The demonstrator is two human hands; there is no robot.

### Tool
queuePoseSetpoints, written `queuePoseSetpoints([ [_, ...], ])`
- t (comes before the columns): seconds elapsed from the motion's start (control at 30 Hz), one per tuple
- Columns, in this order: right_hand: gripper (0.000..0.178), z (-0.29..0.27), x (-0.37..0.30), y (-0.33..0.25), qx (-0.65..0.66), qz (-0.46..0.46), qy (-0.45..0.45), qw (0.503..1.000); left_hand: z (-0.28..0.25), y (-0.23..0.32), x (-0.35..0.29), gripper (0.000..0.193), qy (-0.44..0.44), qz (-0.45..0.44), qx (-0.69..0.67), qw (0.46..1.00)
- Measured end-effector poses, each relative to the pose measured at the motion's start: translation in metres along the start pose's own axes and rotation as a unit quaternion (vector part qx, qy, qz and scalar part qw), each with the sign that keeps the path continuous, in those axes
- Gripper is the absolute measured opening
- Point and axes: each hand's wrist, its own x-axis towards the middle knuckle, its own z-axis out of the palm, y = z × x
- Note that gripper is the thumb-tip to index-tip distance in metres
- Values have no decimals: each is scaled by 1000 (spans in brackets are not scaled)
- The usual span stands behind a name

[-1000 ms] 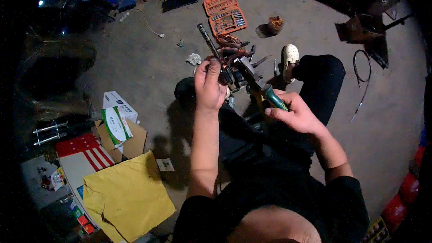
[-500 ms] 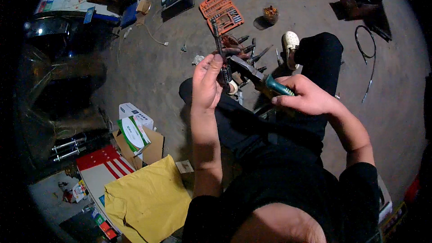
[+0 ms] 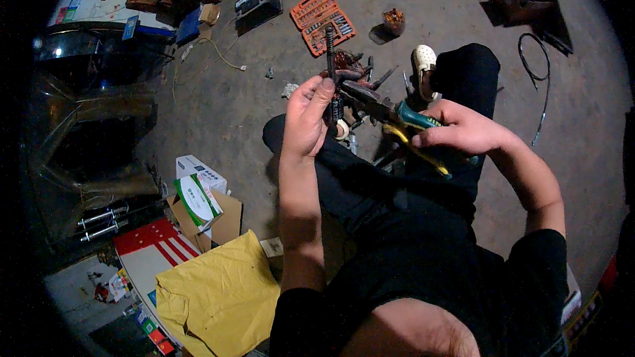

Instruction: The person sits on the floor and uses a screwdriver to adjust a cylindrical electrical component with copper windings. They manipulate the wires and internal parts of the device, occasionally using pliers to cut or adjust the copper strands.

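My left hand (image 3: 307, 119) pinches a dark metal shaft (image 3: 330, 46) upright between thumb and fingers. Its upper end looks coiled or threaded, and a ribbed dark part shows below the fingers. Around a pair of pliers (image 3: 415, 118) with green and yellow handles, my right hand (image 3: 466, 127) is closed. The handles are spread apart, the yellow one hanging lower. The plier jaws point left towards the shaft beside my left fingertips; whether they touch it I cannot tell. Behind lies a pile of dark tools and reddish wire (image 3: 354, 63) on the floor.
An orange socket case (image 3: 311, 12) lies unfolded beyond my hands, with a black battery-like box (image 3: 259, 5) to its left and a container of small parts (image 3: 393, 21) to its right. At the lower left are a yellow sheet (image 3: 221, 294) and an opened carton (image 3: 228, 218). A cable (image 3: 546, 102) curls far right.
The pliers' handles have spread, bringing the yellow one into view, and my right hand has shifted slightly right. The shaft in my left hand has swung more upright, its top moving right.
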Motion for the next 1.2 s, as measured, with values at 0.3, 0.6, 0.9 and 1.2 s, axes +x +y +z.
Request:
queuePoseSetpoints([
  [0.3,31,5,2,3,-26,-3,11,1000,2,-6,-1,38,38,-3,-21,999],
  [0.6,28,13,4,9,54,-3,11,998,8,-13,2,27,60,40,-77,994],
  [0.9,30,12,5,13,181,11,-35,983,6,-8,-1,31,40,27,-71,996],
  [1.2,32,5,8,21,132,3,-39,990,7,-2,-4,34,43,14,-65,997],
])
